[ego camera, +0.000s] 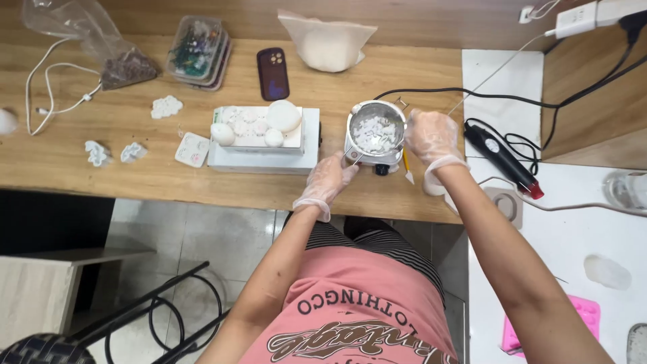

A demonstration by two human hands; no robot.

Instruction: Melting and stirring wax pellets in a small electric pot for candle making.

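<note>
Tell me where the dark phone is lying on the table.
In the head view, the dark phone lies flat at the back of the wooden table, between the stack of clear plastic boxes to its left and the white bag to its right.

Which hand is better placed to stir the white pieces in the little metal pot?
Probably the right hand: it is at the rim of the metal pot, beside the white pieces. The left hand sits lower, at the pot's near side by a thin handle, better suited to steadying.
</note>
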